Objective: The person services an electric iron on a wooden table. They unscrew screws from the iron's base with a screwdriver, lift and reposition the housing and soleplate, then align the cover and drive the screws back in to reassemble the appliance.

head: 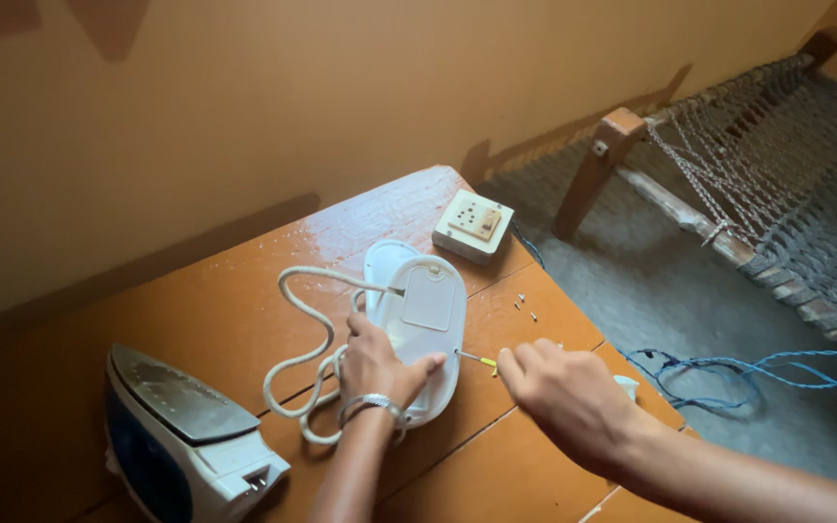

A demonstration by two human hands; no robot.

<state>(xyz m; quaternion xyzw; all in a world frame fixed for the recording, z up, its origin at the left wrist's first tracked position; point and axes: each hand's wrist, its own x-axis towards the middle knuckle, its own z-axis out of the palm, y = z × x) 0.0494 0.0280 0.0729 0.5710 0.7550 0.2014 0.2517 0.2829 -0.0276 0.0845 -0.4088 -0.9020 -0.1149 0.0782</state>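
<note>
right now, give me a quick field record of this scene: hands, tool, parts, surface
left hand: left hand presses on the white iron housing
right hand: right hand holds a yellow-handled screwdriver, tip at the housing's edge
cord: white cord looped beside the housing
loose parts: small screws
other: second iron lying at left; socket box
surface: wooden table

- The table (244, 300) is glossy orange-brown wood.
- The iron housing (425, 320) is white, with a cream woven cord (307, 334).
- The second iron (181, 436) is white and dark blue, with a grey soleplate.
- The switchboard (474, 225) is beige.
- The screwdriver (481, 361) is yellow-handled.
- The rope (728, 370) on the floor is blue.
</note>
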